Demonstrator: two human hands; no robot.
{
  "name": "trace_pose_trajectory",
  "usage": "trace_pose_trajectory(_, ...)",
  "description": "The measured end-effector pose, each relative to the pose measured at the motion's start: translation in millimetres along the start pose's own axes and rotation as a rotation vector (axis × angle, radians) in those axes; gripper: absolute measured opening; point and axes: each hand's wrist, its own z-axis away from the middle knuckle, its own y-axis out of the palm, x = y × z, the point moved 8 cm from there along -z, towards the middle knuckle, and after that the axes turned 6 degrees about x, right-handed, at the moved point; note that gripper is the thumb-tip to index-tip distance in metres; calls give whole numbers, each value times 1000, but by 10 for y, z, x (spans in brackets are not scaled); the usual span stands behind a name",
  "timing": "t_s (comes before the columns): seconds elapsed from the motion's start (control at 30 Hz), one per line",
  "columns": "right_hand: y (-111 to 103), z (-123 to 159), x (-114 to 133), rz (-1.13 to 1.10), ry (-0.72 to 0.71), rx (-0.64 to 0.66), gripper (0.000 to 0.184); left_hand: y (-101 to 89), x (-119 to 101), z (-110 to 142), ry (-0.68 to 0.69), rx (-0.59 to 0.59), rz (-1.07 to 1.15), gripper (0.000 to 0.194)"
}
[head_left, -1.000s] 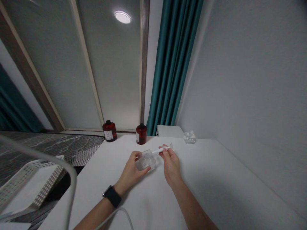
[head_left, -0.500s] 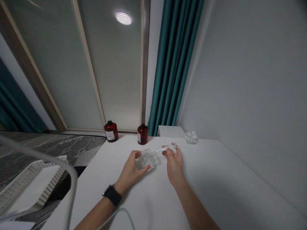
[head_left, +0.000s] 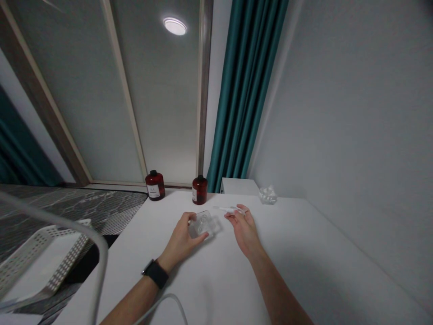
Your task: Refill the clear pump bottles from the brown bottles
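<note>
Clear square plastic case (head_left: 203,225) with a round moulded recess sits under the left hand (head_left: 181,237), low over the white bench (head_left: 304,257). Left grip: curled around the case's near side, holding it, with the thumb along the top edge. A black wristwatch (head_left: 155,273) is worn on the left wrist; its display is dark and shows no reading.

Right hand (head_left: 244,230): grip narrow, thumb and fingertips pinched on a slender white-and-clear plastic syringe (head_left: 227,209). The syringe lies almost level, its far end just beside the case's upper corner, not touching it. No markings are legible on the syringe or the case.

Two dark red bottles with black caps stand at the bench's far edge, the left bottle (head_left: 154,186) and the right bottle (head_left: 199,190), well apart from both hands. Each carries a white label; the print is too small to read, and no brand can be confirmed.

Further right stand a white box (head_left: 238,186) and a crumpled clear plastic item (head_left: 268,195). A white perforated plastic basket (head_left: 40,264) sits off the bench at lower left. A white cable (head_left: 162,307) crosses the foreground. A teal curtain (head_left: 243,90) hangs behind the bench.
</note>
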Motion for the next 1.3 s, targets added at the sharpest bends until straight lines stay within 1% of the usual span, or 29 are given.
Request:
trace_pose_trajectory(0.03,-29,-11,6,63,-21,-4,36,-4,7,-1,-3,-2,5,44)
trace_pose_trajectory(0.07,-59,-23,25,174,-52,-7,35,-7,15,-1,-10,-2,13,44)
trace_pose_trajectory(0.17,-117,-50,105,620,-167,-5,31,-4,39,-5,-39,9,47,43)
trace_pose_trajectory(0.2,-129,-56,113,721,-193,2,27,3,42,-7,-45,17,56,43)
trace_pose_trajectory(0.3,-163,-67,79,853,-230,36,17,34,42,-18,-40,52,72,41)
trace_pose_trajectory(0.43,-178,-71,5,1018,-267,73,12,67,45,-34,-26,89,68,40)
trace_pose_trajectory(0.53,-196,-89,-42,1123,-284,93,7,81,48,-46,-14,111,81,40)
trace_pose_trajectory(0.77,-183,-101,-122,1288,-292,161,13,83,96,-62,0,138,135,43)
trace_pose_trajectory(0.83,-169,-97,-132,1322,-292,180,14,95,119,-62,-7,155,146,48)
trace_pose_trajectory(0.93,-172,-102,-140,1364,-287,195,14,112,158,-59,-30,179,166,59)
trace_pose_trajectory(1.0,-191,-111,-143,1390,-279,194,13,114,178,-58,-43,187,185,64)
trace_pose_trajectory(1.17,-238,-107,-160,1451,-254,177,12,143,198,-59,-74,234,219,65)
trace_pose_trajectory(1.23,-257,-101,-157,1474,-248,165,14,144,184,-58,-64,230,219,64)
trace_pose_trajectory(1.3,-298,-110,-133,1495,-246,140,17,129,167,-52,-41,202,201,61)
